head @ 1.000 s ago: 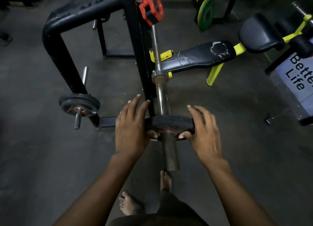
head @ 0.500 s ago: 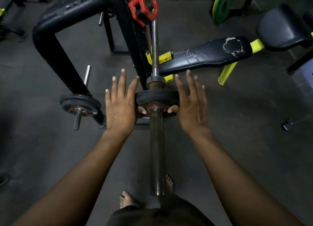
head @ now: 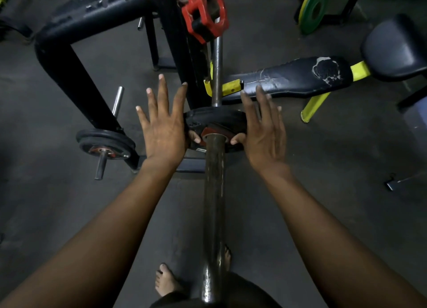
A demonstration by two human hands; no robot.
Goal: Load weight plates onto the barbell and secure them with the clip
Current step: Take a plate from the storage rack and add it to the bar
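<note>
A small black weight plate (head: pixel 213 119) with a red hub sits on the barbell sleeve (head: pixel 213 192), far along it by the collar. My left hand (head: pixel 165 132) presses its left edge, fingers straight and spread, thumb on the plate's face. My right hand (head: pixel 263 132) presses the right edge the same way. A red clip (head: pixel 203 14) hangs on the thin bar (head: pixel 216 76) above, near the rack upright.
A black rack frame (head: pixel 69 60) stands at left, with two black plates (head: pixel 105 142) on its storage peg. A worn black bench (head: pixel 293 78) with yellow brackets lies right. A green and yellow plate (head: pixel 313 8) leans at the back. My bare feet (head: pixel 166 282) stand under the sleeve.
Both hands have pushed the plate along the sleeve from near its end up to the collar. The fingers have straightened and spread.
</note>
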